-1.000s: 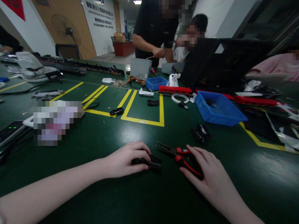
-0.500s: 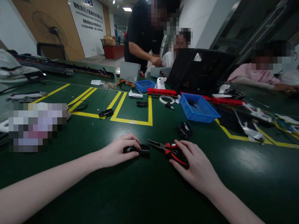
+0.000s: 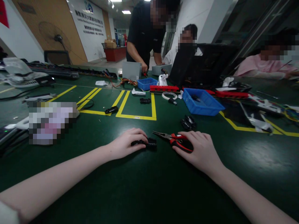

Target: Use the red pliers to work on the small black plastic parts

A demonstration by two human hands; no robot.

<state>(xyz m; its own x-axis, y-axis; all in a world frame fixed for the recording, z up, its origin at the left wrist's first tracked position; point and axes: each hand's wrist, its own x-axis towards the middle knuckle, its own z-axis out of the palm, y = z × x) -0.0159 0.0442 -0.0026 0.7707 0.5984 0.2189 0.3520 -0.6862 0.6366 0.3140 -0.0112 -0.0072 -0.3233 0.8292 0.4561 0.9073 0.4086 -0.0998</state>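
My left hand [image 3: 130, 142] is closed around a small black plastic part [image 3: 151, 143] that lies on the green table [image 3: 144, 189]. The part's right end sticks out past my fingertips. Just to its right, my right hand [image 3: 200, 150] grips red-and-black needle-nose pliers [image 3: 174, 139] by the handles. Their tips point left toward the black part without touching it. Beyond the pliers rests a cluster of black plastic parts [image 3: 188, 123]. Two more black parts sit farther off, one [image 3: 111, 109] by the yellow tape and another [image 3: 145, 100] inside a taped box.
A blue bin [image 3: 202, 109] stands beyond my right hand, with a smaller blue bin [image 3: 146, 88] farther back. A white cable coil [image 3: 169, 96] lies between red strips and the taped area. Across the table a person [image 3: 144, 40] works at a grey metal box [image 3: 132, 71].
The view has shifted, so my hands and the table items appear slightly right and higher. My grips on the part and pliers look the same. The standing person's hand has moved lower left.
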